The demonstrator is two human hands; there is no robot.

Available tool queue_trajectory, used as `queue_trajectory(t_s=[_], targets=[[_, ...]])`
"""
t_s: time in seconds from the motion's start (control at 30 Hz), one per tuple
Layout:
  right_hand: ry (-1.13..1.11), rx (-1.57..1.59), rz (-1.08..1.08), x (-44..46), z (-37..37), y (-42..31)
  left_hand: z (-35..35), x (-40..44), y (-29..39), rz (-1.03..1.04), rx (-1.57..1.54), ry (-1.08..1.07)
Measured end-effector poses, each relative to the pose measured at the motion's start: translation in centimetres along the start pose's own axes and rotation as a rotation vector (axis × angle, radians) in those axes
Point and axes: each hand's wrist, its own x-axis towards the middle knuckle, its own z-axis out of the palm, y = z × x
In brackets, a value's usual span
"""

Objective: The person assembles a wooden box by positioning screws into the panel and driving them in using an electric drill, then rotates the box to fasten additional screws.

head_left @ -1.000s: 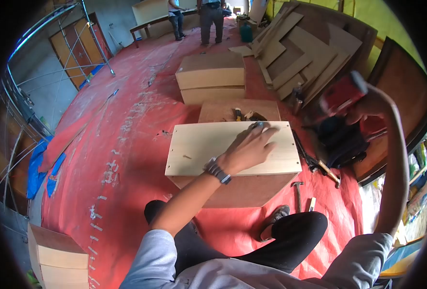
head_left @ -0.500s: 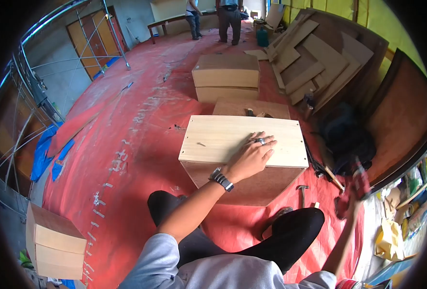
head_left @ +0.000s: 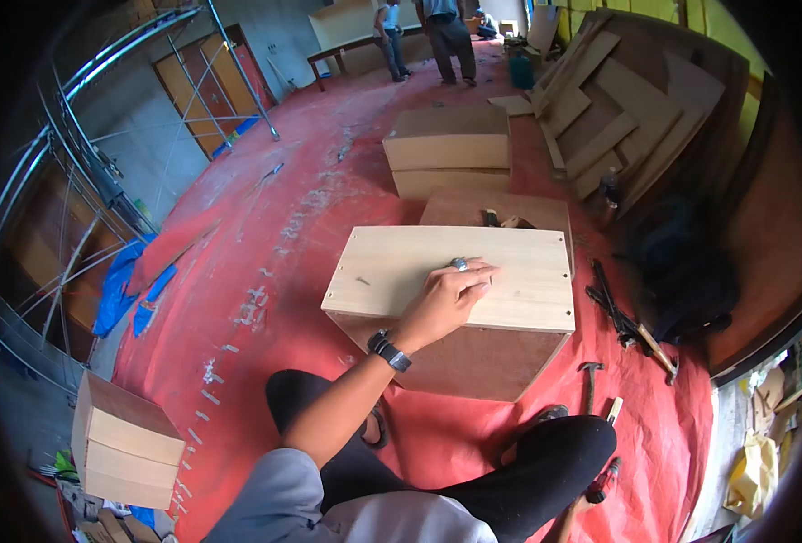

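My left hand (head_left: 446, 297) rests on the pale wooden top of a box (head_left: 369, 262), its fingers bent and drawn together at the tips. Whatever is between them, if anything, is too small to make out. A screw (head_left: 362, 281) lies on the top, left of this hand, and small dark holes show near the panel's corners. Low on the right, partly behind my knee, my right hand (head_left: 578, 509) is closed at a red and black power drill (head_left: 607, 478); most of its fingers are hidden.
A hammer (head_left: 590, 385) lies on the red floor sheet right of the box, with more tools (head_left: 632, 326) beyond. Other wooden boxes (head_left: 446, 149) stand ahead and another box (head_left: 129, 439) at left. Boards (head_left: 600, 118) lean at right; scaffolding (head_left: 84, 172) stands left. People (head_left: 446, 41) stand far back.
My left hand has gone from lying flat with fingers spread to bent, gathered fingers. My right hand has swung the red drill from far right down beside my knee. The view has shifted.
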Motion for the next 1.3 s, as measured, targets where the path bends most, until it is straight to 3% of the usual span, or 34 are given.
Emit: queue_trajectory(t_s=[0.1, 0.93, 1.07, 1.17, 1.3], targets=[[-0.019, 0.011, 0.016, -0.5, 0.6, 0.4, 0.3, 0.2, -0.8, 0.105, 0.113, 0.006], [-0.108, 0.04, 0.051, -3.9, 0.5, 5.1, 0.2, 0.0, 0.9, 0.012, 0.171, 0.013], [-0.121, 0.036, 0.041, -4.4, 0.1, 5.3, 0.1, -0.7, 0.4, -0.049, 0.037, 0.125], [-0.114, 0.036, 0.032, -4.8, 0.0, 5.4, 0.1, -1.6, 1.3, 0.08, -0.002, 0.334], [-0.114, 0.029, 0.047, -5.6, -0.3, 5.8, -4.3, -4.1, 1.5, 0.075, 0.144, 0.296]])
